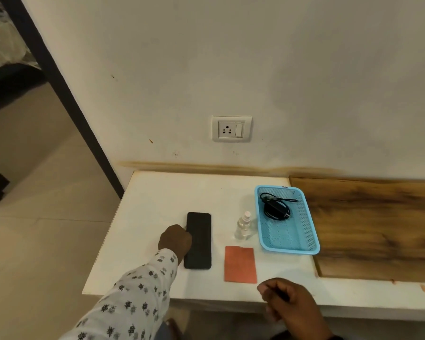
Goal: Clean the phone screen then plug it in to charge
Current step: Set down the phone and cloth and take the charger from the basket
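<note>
My left hand reaches forward on a straight arm, knuckles up, fingers curled over the left edge of the phone, which lies flat and dark on the white table. My right hand hangs at the table's near edge, fingers loosely curled on nothing, just below the cloth. The charger sits coiled in the basket, with the bottle beside it.

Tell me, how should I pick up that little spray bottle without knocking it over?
Hold the spray bottle around its clear round body, below the pale cap, with fingers on both sides. Probably best to come from the front or left: it stands upright, the blue basket is close on its right, and the orange cloth lies flat in front, so it should not block you.
</note>
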{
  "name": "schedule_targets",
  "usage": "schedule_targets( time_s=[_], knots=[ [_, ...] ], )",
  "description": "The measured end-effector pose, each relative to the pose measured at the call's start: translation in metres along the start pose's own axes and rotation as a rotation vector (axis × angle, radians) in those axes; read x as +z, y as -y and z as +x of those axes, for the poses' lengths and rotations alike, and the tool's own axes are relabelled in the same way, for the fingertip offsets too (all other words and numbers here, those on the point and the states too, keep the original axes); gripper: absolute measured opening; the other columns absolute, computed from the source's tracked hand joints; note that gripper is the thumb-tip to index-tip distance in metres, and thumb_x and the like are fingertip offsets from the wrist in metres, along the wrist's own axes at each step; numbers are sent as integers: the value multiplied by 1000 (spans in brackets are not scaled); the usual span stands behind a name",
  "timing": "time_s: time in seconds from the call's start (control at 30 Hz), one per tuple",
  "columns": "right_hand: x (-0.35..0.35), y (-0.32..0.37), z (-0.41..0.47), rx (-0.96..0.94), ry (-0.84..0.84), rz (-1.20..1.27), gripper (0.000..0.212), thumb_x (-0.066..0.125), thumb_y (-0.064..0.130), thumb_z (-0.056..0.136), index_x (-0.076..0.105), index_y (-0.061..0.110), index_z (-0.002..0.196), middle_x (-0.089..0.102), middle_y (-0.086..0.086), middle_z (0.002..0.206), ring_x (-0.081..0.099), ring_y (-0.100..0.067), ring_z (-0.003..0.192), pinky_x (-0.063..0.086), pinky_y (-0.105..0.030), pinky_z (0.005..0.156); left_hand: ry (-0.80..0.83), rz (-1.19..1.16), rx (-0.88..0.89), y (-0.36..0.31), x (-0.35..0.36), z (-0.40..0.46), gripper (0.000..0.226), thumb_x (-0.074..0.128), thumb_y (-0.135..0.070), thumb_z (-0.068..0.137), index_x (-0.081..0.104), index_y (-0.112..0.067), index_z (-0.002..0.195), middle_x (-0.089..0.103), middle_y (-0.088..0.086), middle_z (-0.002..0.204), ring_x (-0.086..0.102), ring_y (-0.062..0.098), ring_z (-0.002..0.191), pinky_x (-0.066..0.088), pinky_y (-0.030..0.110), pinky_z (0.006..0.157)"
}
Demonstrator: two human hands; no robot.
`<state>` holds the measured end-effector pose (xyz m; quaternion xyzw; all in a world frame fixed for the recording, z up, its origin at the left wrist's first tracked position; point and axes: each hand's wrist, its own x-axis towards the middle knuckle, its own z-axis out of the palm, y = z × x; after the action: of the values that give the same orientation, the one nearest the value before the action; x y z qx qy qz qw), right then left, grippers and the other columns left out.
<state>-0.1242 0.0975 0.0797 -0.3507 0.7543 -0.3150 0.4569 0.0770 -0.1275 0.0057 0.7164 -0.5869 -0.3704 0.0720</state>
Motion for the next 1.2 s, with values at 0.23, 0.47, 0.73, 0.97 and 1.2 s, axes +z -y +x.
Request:
schedule_targets(
  time_s=[0.23, 0.47, 0.73, 0.97, 1.2],
  knots=[
    [-54, 16, 39, -150, -222, 44, 8, 72, 21, 85, 75, 22, 77, 71, -1, 70, 66, -15, 60, 58, -30, 55, -78, -30, 0, 1, -7, -11, 20, 57, -21, 94, 72, -9, 99, 72, 10, 106, 65, 32, 100, 53, 38, 90],
    [-75, 42, 146, -223, -494, -501, 27, 69, 25, 85, 68, 18, 111, 70, 0, 107, 64, -20, 97, 47, -25, 81, -30, -408, 131, -18, -18, -74, 6, 66, -27, 92, 67, -22, 90, 71, 2, 90, 67, 27, 86, 58, 46, 81],
    [-64, 35, 212, -151, -396, -818, 43, 63, 27, 87, 56, 15, 127, 48, -9, 134, 53, -29, 116, 46, -37, 99, 143, -468, 293, -44, -43, -131, 15, 67, -27, 90, 70, -39, 82, 70, -7, 74, 62, 6, 59, 49, 25, 61],
    [-66, 27, 214, -148, -381, -895, 33, 62, 43, 85, 63, 24, 113, 66, 1, 109, 62, -22, 99, 55, -38, 83, 234, -424, 284, -56, -30, -139, 19, 64, -24, 89, 70, -39, 78, 71, -9, 72, 64, 4, 59, 49, 21, 59],
    [-67, 24, 204, -206, -472, -922, 29, 57, 39, 90, 61, 17, 109, 63, -3, 109, 56, -24, 104, 51, -36, 80, 260, -441, 289, -55, -22, -145, 24, 63, -21, 91, 71, -38, 76, 72, -8, 75, 65, 6, 59, 49, 21, 58]
  ],
)
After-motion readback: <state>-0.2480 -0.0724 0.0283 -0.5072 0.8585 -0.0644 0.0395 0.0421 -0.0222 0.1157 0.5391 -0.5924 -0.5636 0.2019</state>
